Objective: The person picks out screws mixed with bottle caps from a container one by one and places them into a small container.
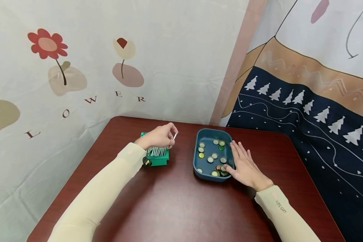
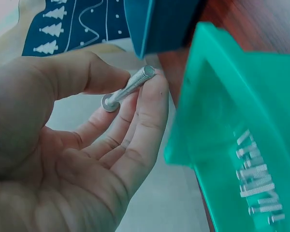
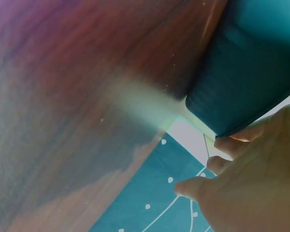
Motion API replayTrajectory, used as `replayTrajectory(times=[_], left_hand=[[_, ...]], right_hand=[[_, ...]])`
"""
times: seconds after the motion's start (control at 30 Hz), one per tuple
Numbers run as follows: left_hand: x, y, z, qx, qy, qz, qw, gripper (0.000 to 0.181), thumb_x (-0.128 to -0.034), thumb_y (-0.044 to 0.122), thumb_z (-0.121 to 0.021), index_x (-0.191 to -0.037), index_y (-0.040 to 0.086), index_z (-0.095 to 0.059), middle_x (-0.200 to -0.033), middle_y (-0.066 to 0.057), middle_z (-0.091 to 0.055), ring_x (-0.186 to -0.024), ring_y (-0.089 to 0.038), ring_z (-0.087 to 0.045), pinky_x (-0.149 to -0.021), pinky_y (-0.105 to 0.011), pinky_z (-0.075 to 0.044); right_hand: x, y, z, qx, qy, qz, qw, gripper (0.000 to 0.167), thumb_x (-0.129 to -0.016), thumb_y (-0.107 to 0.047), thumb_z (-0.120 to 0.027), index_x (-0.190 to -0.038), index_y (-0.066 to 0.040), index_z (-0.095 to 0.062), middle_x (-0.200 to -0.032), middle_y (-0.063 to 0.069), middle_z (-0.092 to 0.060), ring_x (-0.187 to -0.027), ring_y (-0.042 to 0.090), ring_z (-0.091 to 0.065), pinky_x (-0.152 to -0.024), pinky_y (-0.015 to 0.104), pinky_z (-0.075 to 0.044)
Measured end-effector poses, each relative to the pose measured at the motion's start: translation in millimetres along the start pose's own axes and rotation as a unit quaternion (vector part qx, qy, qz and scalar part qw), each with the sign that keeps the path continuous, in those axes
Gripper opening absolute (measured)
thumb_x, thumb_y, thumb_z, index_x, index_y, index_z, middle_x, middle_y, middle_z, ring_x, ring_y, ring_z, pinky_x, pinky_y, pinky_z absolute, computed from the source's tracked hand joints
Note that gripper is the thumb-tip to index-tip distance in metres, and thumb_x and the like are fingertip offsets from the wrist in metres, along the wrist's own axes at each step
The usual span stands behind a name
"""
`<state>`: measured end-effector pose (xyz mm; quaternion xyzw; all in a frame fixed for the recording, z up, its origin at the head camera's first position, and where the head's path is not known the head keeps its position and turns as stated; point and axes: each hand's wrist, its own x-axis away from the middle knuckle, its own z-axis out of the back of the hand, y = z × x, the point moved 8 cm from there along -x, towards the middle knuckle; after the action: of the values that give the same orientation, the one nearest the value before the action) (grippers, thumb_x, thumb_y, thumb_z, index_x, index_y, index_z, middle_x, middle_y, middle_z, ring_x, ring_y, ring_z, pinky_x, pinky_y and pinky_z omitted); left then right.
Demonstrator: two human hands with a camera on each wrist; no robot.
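A silver bolt (image 2: 133, 87) is pinched between the thumb and index finger of my left hand (image 1: 160, 136), its other fingers loosely bent. That hand is above the right side of a green bin (image 1: 159, 161), and its wrist hides part of the bin. Several silver bolts (image 2: 256, 186) lie inside the bin in the left wrist view. To the right, a blue tray (image 1: 213, 179) holds several bottle caps (image 1: 210, 159). My right hand (image 1: 246, 168) rests along the tray's right wall with fingers extended, the thumb over the rim near the caps at the front right corner.
Both containers stand on a dark red-brown table (image 1: 181, 201), with a gap between them. Behind the table hangs a pale printed cloth (image 1: 175, 60), and a navy cloth with white trees (image 1: 290, 114) hangs at the right.
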<state>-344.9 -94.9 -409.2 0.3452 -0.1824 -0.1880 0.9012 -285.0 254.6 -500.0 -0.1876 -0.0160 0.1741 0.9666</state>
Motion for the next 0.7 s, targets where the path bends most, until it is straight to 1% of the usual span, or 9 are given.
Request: replayTrajectory(times=[0.07, 0.2, 0.33, 0.4, 0.5, 0.57, 0.6, 0.63, 0.7], left_hand=[[2.8, -7.9, 5.3, -0.010, 0.009, 0.007, 0.9999, 0.043, -0.1078, 0.004, -0.070, -0.148, 0.005, -0.056, -0.111, -0.014, -0.080, -0.089, -0.028, -0.083, -0.088, -0.035, -0.065], [9.3, -22.5, 13.6, -0.029, 0.025, 0.034, 0.9987, 0.044, -0.1095, 0.006, -0.069, -0.151, 0.002, -0.056, -0.117, -0.016, -0.079, -0.093, -0.030, -0.083, -0.092, -0.039, -0.064], [13.4, -34.4, 18.0, -0.054, 0.034, 0.060, 0.9962, 0.047, -0.1103, 0.007, -0.070, -0.154, -0.002, -0.055, -0.123, -0.019, -0.081, -0.095, -0.028, -0.084, -0.094, -0.043, -0.064], [14.0, -40.0, 18.8, -0.068, 0.036, 0.070, 0.9946, 0.048, -0.1102, 0.007, -0.070, -0.155, -0.004, -0.055, -0.119, -0.019, -0.082, -0.092, -0.024, -0.083, -0.091, -0.041, -0.064], [15.0, -49.1, 18.1, -0.084, 0.049, 0.087, 0.9915, 0.050, -0.1116, 0.008, -0.070, -0.157, -0.005, -0.055, -0.110, -0.018, -0.080, -0.086, -0.022, -0.075, -0.083, -0.038, -0.060], [17.3, -54.2, 18.1, -0.094, 0.070, 0.093, 0.9888, 0.049, -0.1126, 0.010, -0.070, -0.157, -0.004, -0.056, -0.107, -0.017, -0.078, -0.086, -0.023, -0.071, -0.082, -0.037, -0.057], [19.5, -55.9, 18.5, -0.098, 0.085, 0.091, 0.9874, 0.048, -0.1135, 0.012, -0.071, -0.157, -0.004, -0.057, -0.109, -0.018, -0.078, -0.089, -0.024, -0.071, -0.082, -0.038, -0.058], [22.1, -57.0, 19.2, -0.105, 0.104, 0.087, 0.9851, 0.047, -0.1140, 0.013, -0.071, -0.156, -0.003, -0.059, -0.112, -0.019, -0.077, -0.092, -0.026, -0.071, -0.083, -0.040, -0.059], [30.6, -56.4, 21.4, -0.118, 0.142, 0.068, 0.9803, 0.044, -0.1148, 0.017, -0.071, -0.154, -0.001, -0.062, -0.121, -0.021, -0.077, -0.102, -0.031, -0.074, -0.087, -0.046, -0.063]], right_hand=[[0.9, 0, 0, 0.000, -0.002, -0.001, 1.0000, 0.105, -0.111, -0.049, -0.072, -0.187, -0.003, -0.014, -0.197, 0.021, -0.012, -0.183, 0.052, -0.006, -0.140, 0.086, -0.010], [1.6, 0, 3, 0.002, 0.001, 0.000, 1.0000, 0.105, -0.111, -0.049, -0.072, -0.186, -0.002, -0.015, -0.197, 0.021, -0.012, -0.183, 0.052, -0.007, -0.141, 0.085, -0.011], [3.9, 1, 5, 0.007, 0.002, -0.004, 1.0000, 0.105, -0.111, -0.049, -0.072, -0.186, -0.003, -0.015, -0.197, 0.021, -0.013, -0.183, 0.052, -0.007, -0.141, 0.084, -0.012], [5.2, 2, 6, 0.008, 0.003, -0.004, 1.0000, 0.105, -0.112, -0.049, -0.071, -0.186, -0.003, -0.015, -0.196, 0.021, -0.013, -0.183, 0.052, -0.007, -0.141, 0.085, -0.012], [6.8, 4, 6, 0.008, 0.006, -0.006, 0.9999, 0.104, -0.112, -0.049, -0.071, -0.187, -0.004, -0.015, -0.197, 0.020, -0.013, -0.183, 0.052, -0.007, -0.141, 0.085, -0.011], [7.0, 4, 6, 0.006, 0.010, -0.004, 0.9999, 0.103, -0.112, -0.049, -0.070, -0.187, -0.004, -0.015, -0.196, 0.021, -0.014, -0.183, 0.053, -0.007, -0.141, 0.085, -0.011], [6.9, 3, 6, 0.005, 0.012, -0.003, 0.9999, 0.102, -0.112, -0.051, -0.069, -0.187, -0.004, -0.016, -0.196, 0.021, -0.014, -0.182, 0.053, -0.008, -0.140, 0.086, -0.011], [7.0, 3, 6, 0.005, 0.014, -0.002, 0.9999, 0.102, -0.113, -0.053, -0.068, -0.187, -0.005, -0.017, -0.196, 0.021, -0.015, -0.182, 0.054, -0.008, -0.140, 0.086, -0.012], [7.4, 2, 7, 0.008, 0.018, 0.000, 0.9998, 0.102, -0.114, -0.057, -0.066, -0.187, -0.006, -0.017, -0.196, 0.021, -0.016, -0.182, 0.054, -0.010, -0.140, 0.086, -0.012]])
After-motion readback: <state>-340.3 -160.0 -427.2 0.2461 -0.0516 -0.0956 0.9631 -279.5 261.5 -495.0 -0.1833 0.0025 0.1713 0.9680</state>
